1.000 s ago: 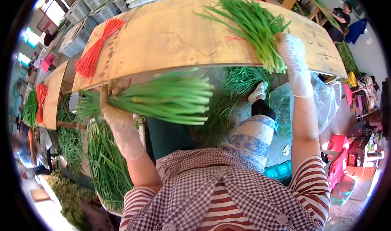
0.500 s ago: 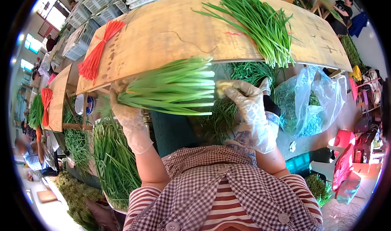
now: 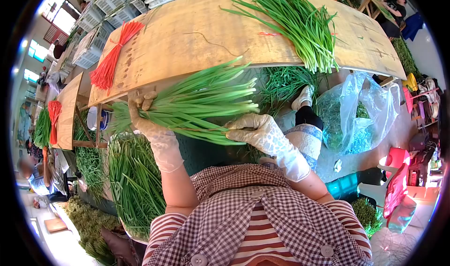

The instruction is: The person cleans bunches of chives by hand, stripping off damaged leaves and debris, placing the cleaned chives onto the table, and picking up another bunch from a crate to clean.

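A bundle of long green stalks (image 3: 201, 99) lies across my gloved left hand (image 3: 152, 118), whose fingers are wrapped round its leafy part. The pale cut ends fan out to the right. My gloved right hand (image 3: 258, 130) pinches the lower stalks of that bundle near their ends, thumb and fingers pressed together. Beyond my hands, another pile of green stalks (image 3: 304, 29) rests on the wooden table (image 3: 187, 41), and a bunch of red ties (image 3: 115, 55) lies at the table's left end.
A container of green stalks (image 3: 133, 186) stands below my left arm. Clear plastic bags (image 3: 356, 116) with greens are at the right. Loose greens (image 3: 286, 88) lie under the table's edge. White crates (image 3: 93, 43) stand at the back left. Other people are at both sides.
My right hand came down from the pile on the table to the held bundle and closed on its lower stalks. The held stalks have spread apart; my left hand still grips them.
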The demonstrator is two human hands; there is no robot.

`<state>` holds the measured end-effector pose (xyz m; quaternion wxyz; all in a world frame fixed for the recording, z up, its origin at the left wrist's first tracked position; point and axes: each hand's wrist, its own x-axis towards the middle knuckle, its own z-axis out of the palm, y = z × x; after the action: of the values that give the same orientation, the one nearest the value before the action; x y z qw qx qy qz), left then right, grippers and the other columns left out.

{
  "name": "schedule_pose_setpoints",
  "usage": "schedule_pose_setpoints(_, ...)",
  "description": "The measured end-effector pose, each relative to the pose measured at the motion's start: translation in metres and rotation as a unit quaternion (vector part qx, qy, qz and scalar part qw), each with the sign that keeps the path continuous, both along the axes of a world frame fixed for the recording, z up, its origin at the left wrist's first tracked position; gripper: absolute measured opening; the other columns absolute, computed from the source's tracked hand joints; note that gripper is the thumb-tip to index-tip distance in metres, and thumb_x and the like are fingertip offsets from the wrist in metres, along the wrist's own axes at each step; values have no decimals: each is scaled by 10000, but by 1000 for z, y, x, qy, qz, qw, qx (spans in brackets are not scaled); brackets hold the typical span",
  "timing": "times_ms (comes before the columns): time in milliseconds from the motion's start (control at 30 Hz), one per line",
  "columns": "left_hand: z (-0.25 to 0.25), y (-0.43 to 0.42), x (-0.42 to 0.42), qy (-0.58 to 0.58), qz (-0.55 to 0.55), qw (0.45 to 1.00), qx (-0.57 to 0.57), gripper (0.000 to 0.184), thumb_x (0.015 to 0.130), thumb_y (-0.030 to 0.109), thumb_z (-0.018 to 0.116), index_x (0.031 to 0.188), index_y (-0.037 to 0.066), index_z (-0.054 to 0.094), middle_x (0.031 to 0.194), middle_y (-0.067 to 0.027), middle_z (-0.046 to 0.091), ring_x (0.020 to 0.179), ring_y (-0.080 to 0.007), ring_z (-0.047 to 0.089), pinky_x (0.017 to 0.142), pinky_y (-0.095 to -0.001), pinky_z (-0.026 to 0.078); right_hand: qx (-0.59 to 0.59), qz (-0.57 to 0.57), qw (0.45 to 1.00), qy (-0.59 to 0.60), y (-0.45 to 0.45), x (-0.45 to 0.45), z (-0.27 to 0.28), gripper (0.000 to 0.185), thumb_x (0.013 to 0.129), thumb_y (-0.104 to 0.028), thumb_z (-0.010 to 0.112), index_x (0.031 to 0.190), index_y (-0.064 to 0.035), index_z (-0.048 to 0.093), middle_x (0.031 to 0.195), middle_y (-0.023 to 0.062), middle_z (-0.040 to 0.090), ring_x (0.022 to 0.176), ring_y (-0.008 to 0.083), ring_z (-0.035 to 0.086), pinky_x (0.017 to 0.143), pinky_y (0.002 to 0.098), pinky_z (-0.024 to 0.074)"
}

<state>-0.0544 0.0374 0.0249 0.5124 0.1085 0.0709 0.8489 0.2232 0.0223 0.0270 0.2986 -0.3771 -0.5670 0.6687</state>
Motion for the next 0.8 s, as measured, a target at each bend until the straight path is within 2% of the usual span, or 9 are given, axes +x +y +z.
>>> schedule_pose_setpoints(67,3,-1,2,-3,2,1000,-1,217,925,241,560,767,117,475,655,10,479,731,-132,513,811,-384,456,-4,-37,999,25,-4,-4,-9,267,768,-168,789,957,6,716,970,127,711,852,172,676,784,297,542)
schedule_pose_setpoints(133,3,-2,1,-21,-46,998,40,210,926,235,558,773,113,483,673,7,488,711,-132,506,783,-352,463,204,-76,974,-69,-7,-6,-7,209,760,-177,764,892,-23,715,897,131,699,793,216,678,716,327,544)
schedule_pose_setpoints(267,3,2,1,38,35,998,-44,179,921,206,554,792,95,498,689,-1,492,654,-144,490,738,-319,466,460,-79,830,-306,-8,-5,13,157,727,-126,715,874,-72,713,858,109,696,758,262,674,651,344,540)
schedule_pose_setpoints(400,13,5,15,57,87,991,-80,156,906,187,557,797,88,506,687,-4,494,610,-156,474,707,-325,469,478,-132,782,-377,-2,-10,-10,140,700,-140,714,837,-120,695,753,86,653,642,271,649,543,372,512)
schedule_pose_setpoints(533,11,5,17,56,133,984,-101,157,901,199,546,795,90,509,690,-7,504,609,-160,473,698,-355,473,439,-151,824,-325,-5,-8,-22,126,705,-125,720,825,-122,683,744,79,652,640,265,649,544,354,517)
schedule_pose_setpoints(700,9,-9,-15,-31,43,995,-84,202,916,271,522,785,120,498,675,10,507,674,-148,493,670,-329,450,418,-215,790,-393,5,42,-56,112,768,-205,659,724,-105,633,636,94,606,569,263,627,515,395,501)
schedule_pose_setpoints(733,9,-10,-24,-32,26,997,-70,216,919,299,522,781,135,496,669,22,503,692,-139,495,652,-306,439,401,-170,759,-484,15,69,-84,95,767,-189,650,728,-103,636,654,106,614,578,276,630,523,402,505)
schedule_pose_setpoints(767,7,-10,-31,-14,55,992,-110,218,920,297,521,781,130,495,669,22,503,706,-139,498,655,-311,437,270,-32,735,-621,26,92,-97,111,776,-173,649,840,-93,692,750,117,668,674,284,667,610,370,535)
schedule_pose_setpoints(800,4,-9,-37,4,83,985,-151,220,920,294,520,781,125,494,669,23,503,719,-139,502,658,-316,435,263,-81,799,-535,29,97,-94,169,782,-179,663,922,-94,705,826,125,684,745,273,678,671,349,539)
